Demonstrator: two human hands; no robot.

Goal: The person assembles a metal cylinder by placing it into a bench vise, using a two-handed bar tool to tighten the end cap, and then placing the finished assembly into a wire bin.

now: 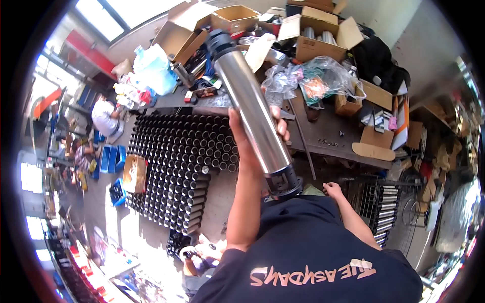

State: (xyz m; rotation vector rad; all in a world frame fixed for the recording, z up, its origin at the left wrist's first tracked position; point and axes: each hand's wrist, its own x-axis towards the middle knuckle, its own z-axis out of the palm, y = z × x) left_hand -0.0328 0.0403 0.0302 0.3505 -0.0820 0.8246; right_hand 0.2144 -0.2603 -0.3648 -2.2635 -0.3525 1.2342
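Note:
My left hand (pixel 248 135) is wrapped around the middle of a long shiny metal tube (pixel 250 101) with black caps on both ends. The tube is held up in front of me and slants from upper left to lower right. Its lower black cap (pixel 284 182) hangs just above my dark shirt. My right hand (pixel 332 190) is low by my chest, to the right of that cap, holding nothing, fingers loosely apart. It is next to a wire basket (pixel 365 188) of similar metal tubes.
A large stack of dark tubes (pixel 177 161) lies end-on on the floor to the left. Behind it, a cluttered workbench (pixel 323 137) holds cardboard boxes (pixel 313 38) and plastic bags (pixel 316 81). Other people work at the far left (pixel 104 117) and below (pixel 198 258).

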